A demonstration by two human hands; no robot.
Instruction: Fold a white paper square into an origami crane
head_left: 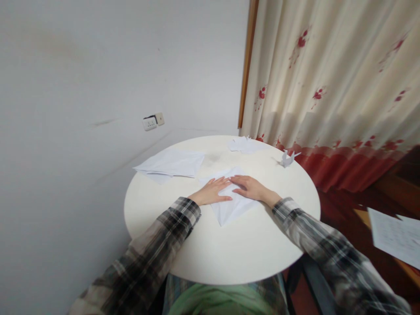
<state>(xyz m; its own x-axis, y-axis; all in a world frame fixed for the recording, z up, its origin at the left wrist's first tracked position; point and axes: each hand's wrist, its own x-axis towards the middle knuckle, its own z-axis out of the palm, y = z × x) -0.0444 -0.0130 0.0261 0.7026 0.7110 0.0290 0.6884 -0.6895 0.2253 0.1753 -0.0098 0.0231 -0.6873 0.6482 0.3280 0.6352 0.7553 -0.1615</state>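
Observation:
A white sheet of paper [226, 214] with creases lies turned cornerwise on the table in front of me, one corner pointing my way. My left hand [213, 191] rests flat on its left part, fingers stretched out. From the other side my right hand [249, 187] lies on the paper with its fingers extended. The fingertips of both hands come close together near the paper's middle. Part of the sheet is hidden under the hands.
The round white table [229, 258] stands by a wall. A stack of white paper [173, 162] lies at the left, a folded paper crane [288, 159] at the right edge, and crumpled or folded paper [241, 144] at the back. Written sheets [395, 234] lie lower right, below a curtain [328, 87].

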